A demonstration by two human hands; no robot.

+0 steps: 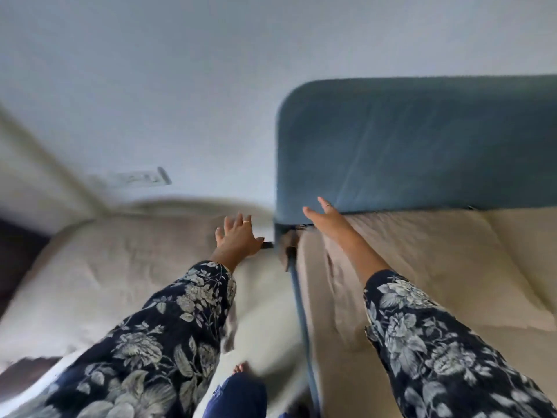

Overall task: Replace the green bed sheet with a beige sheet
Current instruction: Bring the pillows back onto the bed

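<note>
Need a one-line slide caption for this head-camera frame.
Both hands, left and right, reach open toward the bed corner where beige sheet meets the blue headboard.

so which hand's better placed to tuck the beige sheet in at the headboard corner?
Right hand, probably. It's open over the beige sheet where it meets the headboard; the left hand is off to the side of the bed.

Soft, even daylight fills the scene, bright without glare, and shadows are faint. Motion blur smears the far left, the wall socket [141,178] and the near edges. Wide-angle distortion bends the blue headboard [422,146] and stretches both sleeves.
</note>
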